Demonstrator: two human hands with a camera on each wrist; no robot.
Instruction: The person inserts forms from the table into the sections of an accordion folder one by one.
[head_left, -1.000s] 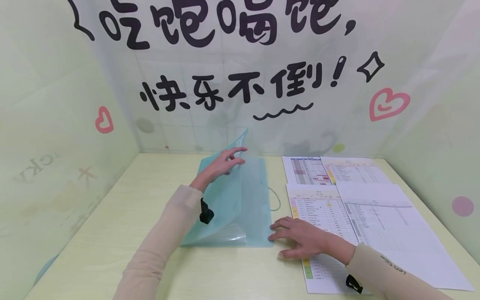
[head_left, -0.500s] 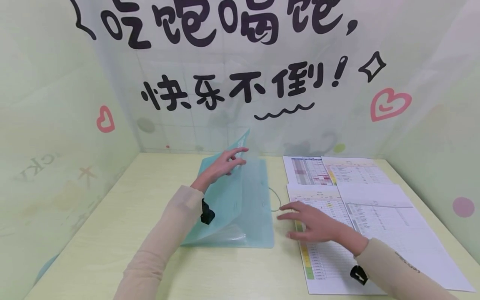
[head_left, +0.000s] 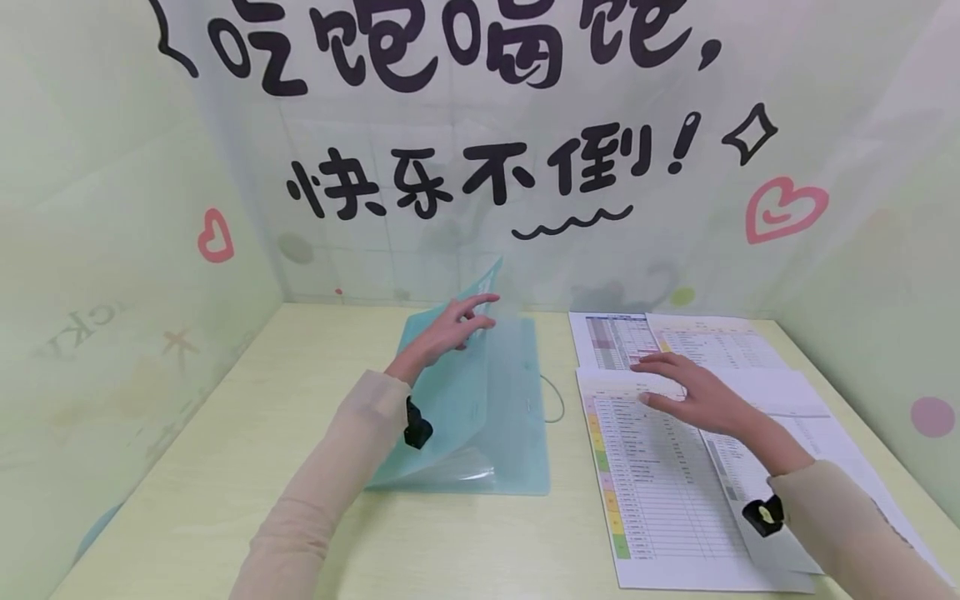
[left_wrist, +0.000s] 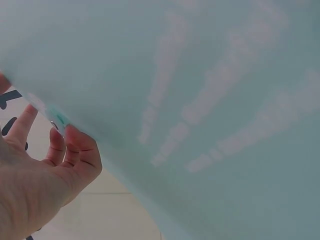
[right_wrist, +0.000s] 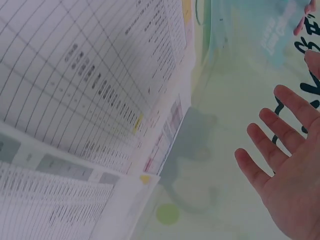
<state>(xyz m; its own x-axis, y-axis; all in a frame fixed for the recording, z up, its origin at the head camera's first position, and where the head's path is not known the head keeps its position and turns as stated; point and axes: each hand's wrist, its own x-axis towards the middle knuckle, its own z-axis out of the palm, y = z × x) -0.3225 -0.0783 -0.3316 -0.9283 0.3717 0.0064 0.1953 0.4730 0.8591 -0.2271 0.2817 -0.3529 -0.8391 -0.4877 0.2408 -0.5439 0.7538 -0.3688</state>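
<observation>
A translucent teal plastic folder [head_left: 537,450] lies on the table with its cover [head_left: 444,417] raised at an angle. My left hand [head_left: 452,327] pinches the cover's free edge near the top; in the left wrist view, that hand [left_wrist: 47,175] has thumb and fingers on the edge of the teal sheet [left_wrist: 130,65]. Over the printed papers at the right, my right hand [head_left: 693,393] is held with fingers spread and nothing in them. In the right wrist view this hand [right_wrist: 295,170] appears beside the printed sheet [right_wrist: 80,75], palm showing.
Several printed sheets overlap at the right: a colour-edged table sheet [head_left: 660,517] in front, another sheet [head_left: 611,340] behind. A thin elastic loop [head_left: 557,398] sticks out from the folder's right side. Printed fabric walls [head_left: 450,258] close off the back and sides.
My right hand has left the folder's lower right edge and moved right and away from me, over the papers. The left hand still holds the cover in the same place.
</observation>
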